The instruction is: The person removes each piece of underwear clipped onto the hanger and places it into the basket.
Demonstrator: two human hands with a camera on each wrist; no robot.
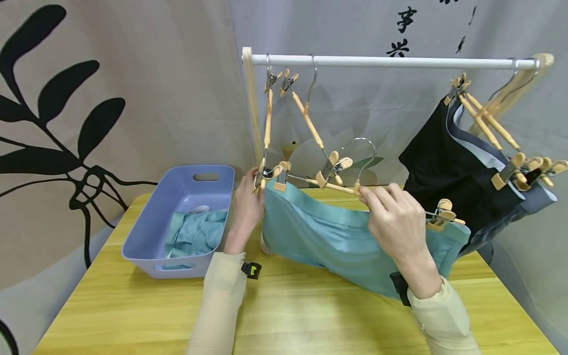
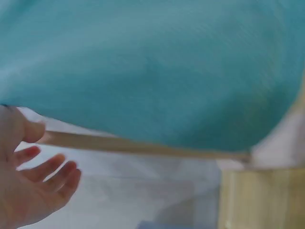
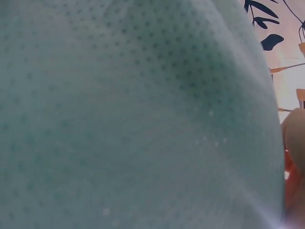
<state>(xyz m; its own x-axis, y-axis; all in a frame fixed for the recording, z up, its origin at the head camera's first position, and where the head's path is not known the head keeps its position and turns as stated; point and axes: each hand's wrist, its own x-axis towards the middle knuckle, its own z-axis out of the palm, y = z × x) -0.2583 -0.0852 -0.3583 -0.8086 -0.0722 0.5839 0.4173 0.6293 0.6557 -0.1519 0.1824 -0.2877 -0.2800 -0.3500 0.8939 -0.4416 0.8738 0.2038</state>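
Observation:
My right hand point(image 1: 396, 222) grips the wooden clip hanger point(image 1: 339, 188) next to its metal hook, above the table. Teal shorts point(image 1: 328, 231) hang by the waistband from its clips, a wooden clip point(image 1: 441, 217) at the right and another point(image 1: 281, 176) at the left. Beside the left end of the hanger is my left hand point(image 1: 248, 209), near the rack's post. Its fingers point(image 2: 62, 179) look spread and loosely bent in the left wrist view, thumb by the shorts' edge. Dotted teal cloth point(image 3: 143, 119) fills most of the right wrist view, hiding the right fingers' grip.
A rack with a white rod point(image 1: 377, 62) stands at the back. Two bare clip hangers point(image 1: 307, 118) hang at its left end, and dark shorts point(image 1: 448, 162) at its right. The blue bin point(image 1: 146, 231) at left holds crumpled teal cloth point(image 1: 195, 234).

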